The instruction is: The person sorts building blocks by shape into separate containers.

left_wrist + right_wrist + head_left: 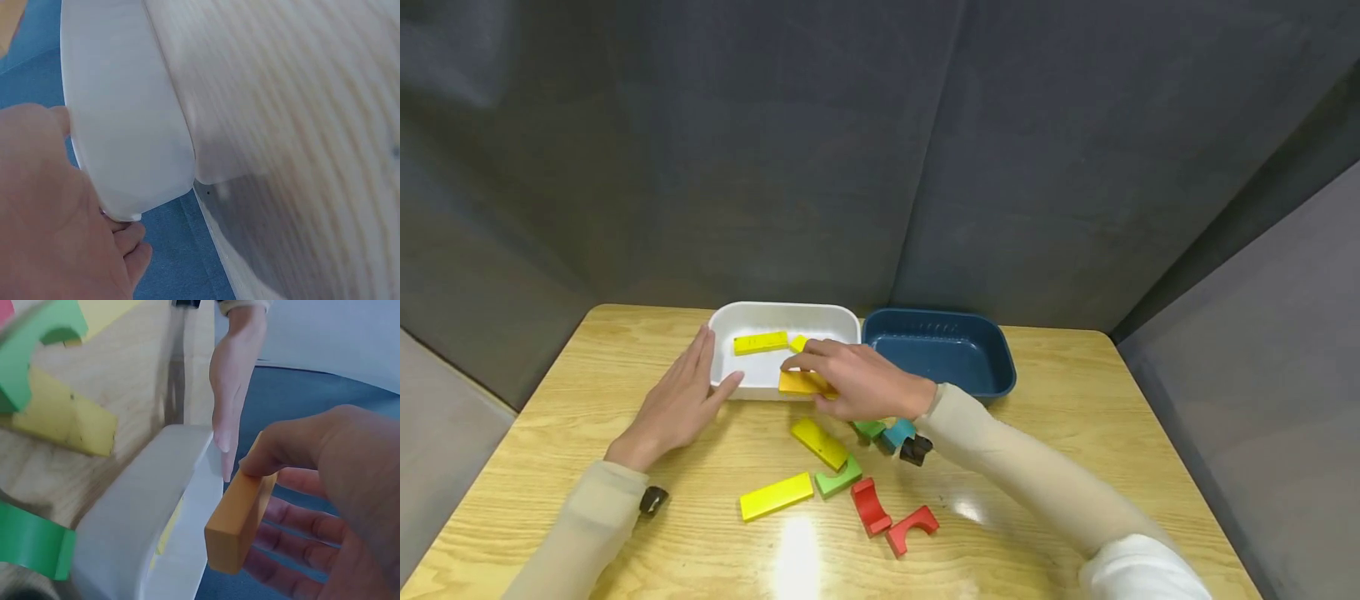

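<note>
My right hand (pixel 857 379) pinches an orange-yellow rectangular block (pixel 240 515) between thumb and fingers, over the near side of a white plastic bin (pixel 730 310). Its thumb presses on one face of the block, as the right wrist view shows. Inside the bin lie a long yellow block (pixel 760 342) and a small yellow piece (pixel 798 343), partly covered by the right hand. At the bin's left end rests my left hand (pixel 673 400), fingers extended along the wall and thumb at the near rim. The left wrist view has the left hand (pixel 56 206) touching the bin's edge.
A dark blue bin (pixel 940 312) stands right beside the white one. Nearer on the wooden table lie yellow blocks (pixel 777 497), green arched blocks (pixel 838 478), a blue block (pixel 897 434) partly hidden by the right wrist, and red arched blocks (pixel 870 507). Grey cloth hangs behind.
</note>
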Available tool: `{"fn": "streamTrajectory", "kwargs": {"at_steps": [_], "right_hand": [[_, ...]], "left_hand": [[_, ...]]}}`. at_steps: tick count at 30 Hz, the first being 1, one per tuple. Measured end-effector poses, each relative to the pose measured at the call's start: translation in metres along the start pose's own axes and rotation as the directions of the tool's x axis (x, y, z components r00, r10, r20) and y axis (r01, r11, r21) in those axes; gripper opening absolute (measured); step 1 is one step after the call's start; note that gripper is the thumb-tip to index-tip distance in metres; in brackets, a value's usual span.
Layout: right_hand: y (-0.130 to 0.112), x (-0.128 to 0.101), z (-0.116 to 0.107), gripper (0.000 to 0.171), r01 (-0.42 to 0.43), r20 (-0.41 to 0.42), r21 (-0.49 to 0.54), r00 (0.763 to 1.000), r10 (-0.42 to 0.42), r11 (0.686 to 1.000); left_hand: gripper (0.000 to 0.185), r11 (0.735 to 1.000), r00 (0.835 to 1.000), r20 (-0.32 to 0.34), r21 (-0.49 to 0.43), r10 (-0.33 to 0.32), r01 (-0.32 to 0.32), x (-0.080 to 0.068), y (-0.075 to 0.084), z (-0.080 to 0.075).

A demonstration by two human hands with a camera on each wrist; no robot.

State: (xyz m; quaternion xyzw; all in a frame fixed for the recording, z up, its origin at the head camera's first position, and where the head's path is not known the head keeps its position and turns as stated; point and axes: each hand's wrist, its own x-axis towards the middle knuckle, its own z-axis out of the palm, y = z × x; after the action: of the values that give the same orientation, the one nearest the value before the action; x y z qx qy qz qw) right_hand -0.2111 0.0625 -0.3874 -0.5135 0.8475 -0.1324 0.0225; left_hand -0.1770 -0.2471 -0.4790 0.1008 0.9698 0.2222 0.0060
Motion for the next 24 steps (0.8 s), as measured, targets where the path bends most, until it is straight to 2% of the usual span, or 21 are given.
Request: {"fn": "streamTrajectory", "kwargs": {"at_steps": [6, 14, 24], "right_hand": [[0.007, 0.024, 0.001, 0.050, 0.004, 0.010, -0.006, 1.000, -0.004, 1.000], [0.012, 0.046, 0.003, 0.050, -0.037, 0.044, -0.045, 0.998, 0.039, 0.998], [0.017, 0.075, 0.018, 0.056, -0.057, 0.068, -0.128, 0.995, 0.066, 0.990]], "left_hand": [[0.096, 1.000, 1.000, -0.009, 0.004, -0.001, 0.001, -0.002, 0.000, -0.001], [0.097, 1.000, 1.000, -0.005, -0.003, -0.003, 0.003, -0.003, 0.001, 0.002], [0.097, 1.000, 1.000, -0.012, 0.015, 0.002, -0.002, -0.002, 0.000, 0.001]]}}
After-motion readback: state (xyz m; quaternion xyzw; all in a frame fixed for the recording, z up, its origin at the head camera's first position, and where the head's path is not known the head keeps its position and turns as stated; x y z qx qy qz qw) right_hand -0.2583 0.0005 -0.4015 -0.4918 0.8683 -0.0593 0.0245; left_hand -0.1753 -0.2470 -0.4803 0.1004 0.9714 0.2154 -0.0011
